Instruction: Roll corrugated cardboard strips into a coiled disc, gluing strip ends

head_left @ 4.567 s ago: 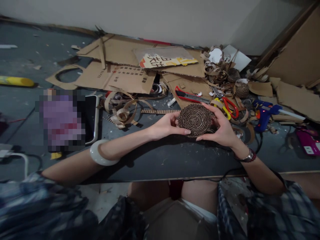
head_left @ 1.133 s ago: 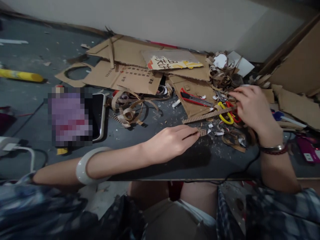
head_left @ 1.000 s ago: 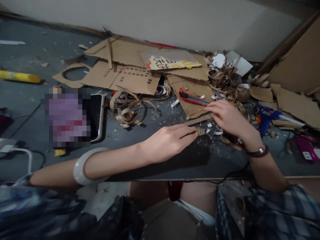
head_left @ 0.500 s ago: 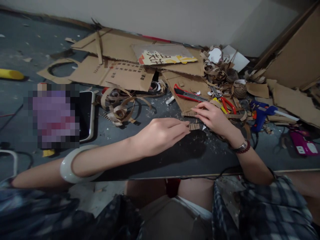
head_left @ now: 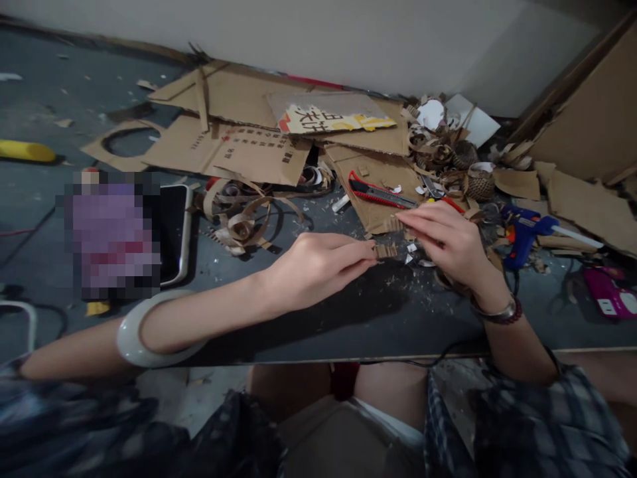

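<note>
My left hand, with a white bangle on its wrist, reaches in over the dark tabletop. Its closed fingertips pinch a small ribbed piece of corrugated cardboard. Just up and to the right is my right hand, fingers pressed together around the end of a corrugated cardboard strip; the palm hides part of that strip. Beyond the right fingertips, a red utility knife rests on a flat cardboard sheet. Red-handled pliers are mostly covered by the right hand.
To the right lie a blue glue gun and a magenta power socket. Curled cardboard strips and a phone are at left. Cardboard sheets line the wall. A yellow-handled tool sits at far left.
My right hand has shifted right and slightly down, its fingers now closer together on the corrugated strip. My left hand stays nearly still with its piece. The view has tilted a little.
</note>
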The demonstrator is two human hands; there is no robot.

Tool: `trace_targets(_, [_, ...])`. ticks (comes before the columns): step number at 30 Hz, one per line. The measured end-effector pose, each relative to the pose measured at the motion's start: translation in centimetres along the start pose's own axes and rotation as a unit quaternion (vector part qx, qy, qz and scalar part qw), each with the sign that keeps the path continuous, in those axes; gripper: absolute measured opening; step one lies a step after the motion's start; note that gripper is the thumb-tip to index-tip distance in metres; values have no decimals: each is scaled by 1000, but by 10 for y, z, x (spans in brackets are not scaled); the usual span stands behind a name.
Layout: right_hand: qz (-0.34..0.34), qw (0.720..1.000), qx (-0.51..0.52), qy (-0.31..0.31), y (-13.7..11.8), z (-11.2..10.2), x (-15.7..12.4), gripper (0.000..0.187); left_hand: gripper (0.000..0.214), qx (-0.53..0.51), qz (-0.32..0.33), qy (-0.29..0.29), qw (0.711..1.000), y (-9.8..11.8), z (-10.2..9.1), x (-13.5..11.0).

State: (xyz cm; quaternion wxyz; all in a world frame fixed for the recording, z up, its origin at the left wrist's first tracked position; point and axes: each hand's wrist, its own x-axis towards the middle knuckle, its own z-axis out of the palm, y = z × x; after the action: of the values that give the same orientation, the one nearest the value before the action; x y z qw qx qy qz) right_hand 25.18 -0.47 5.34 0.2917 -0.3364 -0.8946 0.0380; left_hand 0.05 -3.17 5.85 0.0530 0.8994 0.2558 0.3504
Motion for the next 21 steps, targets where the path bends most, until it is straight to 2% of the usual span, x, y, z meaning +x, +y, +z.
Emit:
trace_targets(6, [-47,999,1,-24,-9,-7,-2,43,6,9,-13,7,1000,-2,0,0])
trace_targets(12, [-43,998,-6,-42,-8,-8,-3,41,8,20,-27,10,999,-2,1,-1])
trace_targets(17, [-56,998,-10,-35,-8,-10,-3,36,8,28,-34,5,999,-1,1,0])
trace_targets(21, [-40,998,-32,-35,-11,-13,-3,34,12,28,-35,4,999,-2,1,-1])
